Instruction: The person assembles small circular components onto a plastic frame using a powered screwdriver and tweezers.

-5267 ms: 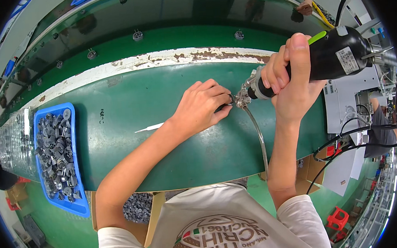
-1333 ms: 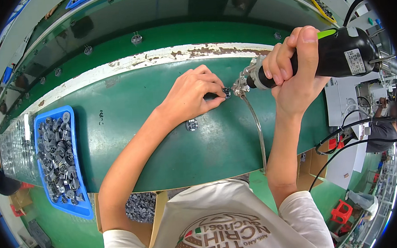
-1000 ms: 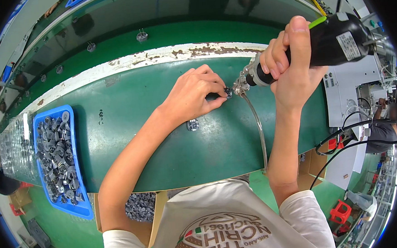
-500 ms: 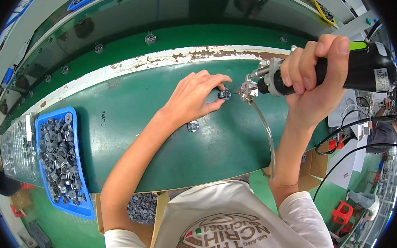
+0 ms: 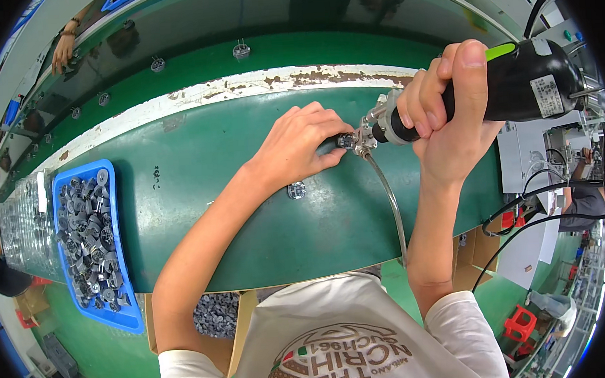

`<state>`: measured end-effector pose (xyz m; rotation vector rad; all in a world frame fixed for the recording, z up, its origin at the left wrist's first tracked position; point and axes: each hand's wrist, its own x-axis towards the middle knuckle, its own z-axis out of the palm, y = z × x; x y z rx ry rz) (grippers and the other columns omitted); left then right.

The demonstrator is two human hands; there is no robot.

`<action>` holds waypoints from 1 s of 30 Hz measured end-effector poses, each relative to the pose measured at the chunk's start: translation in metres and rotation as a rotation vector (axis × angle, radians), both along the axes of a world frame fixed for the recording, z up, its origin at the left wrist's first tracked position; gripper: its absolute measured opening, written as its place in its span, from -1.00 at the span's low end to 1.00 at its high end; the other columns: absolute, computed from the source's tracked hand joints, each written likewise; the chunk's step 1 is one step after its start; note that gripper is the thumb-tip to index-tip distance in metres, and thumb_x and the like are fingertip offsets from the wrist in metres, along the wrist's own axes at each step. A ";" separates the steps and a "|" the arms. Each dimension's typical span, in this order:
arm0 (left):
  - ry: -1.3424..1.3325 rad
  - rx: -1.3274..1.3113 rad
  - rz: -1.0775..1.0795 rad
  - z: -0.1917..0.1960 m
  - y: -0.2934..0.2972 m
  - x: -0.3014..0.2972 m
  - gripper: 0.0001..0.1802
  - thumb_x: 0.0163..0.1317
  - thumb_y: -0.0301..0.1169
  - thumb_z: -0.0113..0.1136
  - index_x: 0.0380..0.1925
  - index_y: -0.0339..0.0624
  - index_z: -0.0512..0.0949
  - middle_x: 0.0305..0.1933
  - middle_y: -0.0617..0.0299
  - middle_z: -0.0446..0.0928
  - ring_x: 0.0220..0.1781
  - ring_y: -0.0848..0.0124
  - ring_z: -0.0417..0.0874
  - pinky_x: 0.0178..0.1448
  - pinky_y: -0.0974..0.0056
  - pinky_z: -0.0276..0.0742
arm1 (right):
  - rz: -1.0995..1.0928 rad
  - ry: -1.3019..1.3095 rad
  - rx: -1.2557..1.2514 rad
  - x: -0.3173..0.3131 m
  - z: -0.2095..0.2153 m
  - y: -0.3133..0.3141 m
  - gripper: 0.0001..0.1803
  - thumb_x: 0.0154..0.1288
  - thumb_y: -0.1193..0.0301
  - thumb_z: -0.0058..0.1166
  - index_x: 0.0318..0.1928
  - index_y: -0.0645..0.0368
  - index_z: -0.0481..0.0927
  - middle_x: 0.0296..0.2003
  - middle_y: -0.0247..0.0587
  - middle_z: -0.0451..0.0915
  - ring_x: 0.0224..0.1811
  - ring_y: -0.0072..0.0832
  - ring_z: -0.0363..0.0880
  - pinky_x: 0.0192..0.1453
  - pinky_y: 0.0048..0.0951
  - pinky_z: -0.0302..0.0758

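My left hand (image 5: 302, 142) pinches a small dark plug-like part (image 5: 346, 141) between thumb and forefinger, just above the green bench (image 5: 243, 244). Wrapped around a black power screwdriver (image 5: 537, 81) with a green lever is my right hand (image 5: 450, 107). The tool lies almost level, and its metal nose (image 5: 364, 139) meets the open side of the part; the exact contact is hidden. A clear hose (image 5: 390, 197) hangs from the nose. Near my left wrist, a second small part (image 5: 296, 189) rests on the bench.
A blue tray (image 5: 135, 306) heaped with grey plug-like parts stands on the left. Beyond a chipped white ledge (image 5: 241, 85), single parts (image 5: 241, 51) sit on a green strip. Another person's hand (image 5: 64, 51) shows at the far left. Below the bench edge is a cardboard box (image 5: 243, 331) of parts.
My right hand has brought the screwdriver leftward, closing the gap between its nose and the part. My left hand stays nearly in place. Another person's hand has appeared at the far left.
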<state>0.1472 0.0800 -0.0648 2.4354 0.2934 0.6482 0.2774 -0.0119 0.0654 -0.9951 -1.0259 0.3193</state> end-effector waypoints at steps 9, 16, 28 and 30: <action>0.013 -0.010 0.002 0.000 0.000 0.000 -0.64 0.02 -0.42 0.42 -0.11 -0.17 0.69 -0.15 0.22 0.65 -0.05 0.20 0.60 0.08 0.13 0.53 | -0.007 0.013 0.020 -0.004 -0.004 0.004 -0.65 0.57 0.23 0.01 -0.36 0.19 0.38 -0.77 -0.44 0.18 -0.82 -0.68 0.07 -0.69 -0.53 0.13; 0.018 -0.024 0.009 0.003 -0.001 0.002 -0.66 -0.01 -0.45 0.43 -0.16 -0.22 0.70 -0.15 0.20 0.66 -0.03 0.19 0.61 0.09 0.11 0.57 | 0.024 -0.021 0.007 -0.003 -0.006 0.007 -0.66 0.56 0.28 0.03 -0.39 0.17 0.37 -0.77 -0.44 0.18 -0.81 -0.69 0.08 -0.69 -0.53 0.12; 0.191 -0.062 -0.094 0.027 0.025 -0.017 -0.66 0.04 -0.53 0.39 -0.11 -0.15 0.71 -0.07 0.21 0.64 0.10 0.19 0.56 0.27 0.14 0.51 | 0.087 -0.019 0.114 0.019 0.033 -0.025 -0.60 0.65 0.10 -0.19 -0.24 0.14 0.46 -0.75 -0.50 0.13 -0.78 -0.70 0.02 -0.63 -0.56 0.15; 0.285 -0.077 -0.159 0.038 0.036 -0.029 -0.62 0.07 -0.63 0.32 -0.07 -0.12 0.71 0.01 0.23 0.62 0.20 0.18 0.51 0.38 0.12 0.43 | 0.051 -0.002 0.102 0.022 0.031 -0.026 -0.61 0.64 0.11 -0.18 -0.25 0.13 0.46 -0.75 -0.50 0.14 -0.78 -0.70 0.02 -0.63 -0.56 0.14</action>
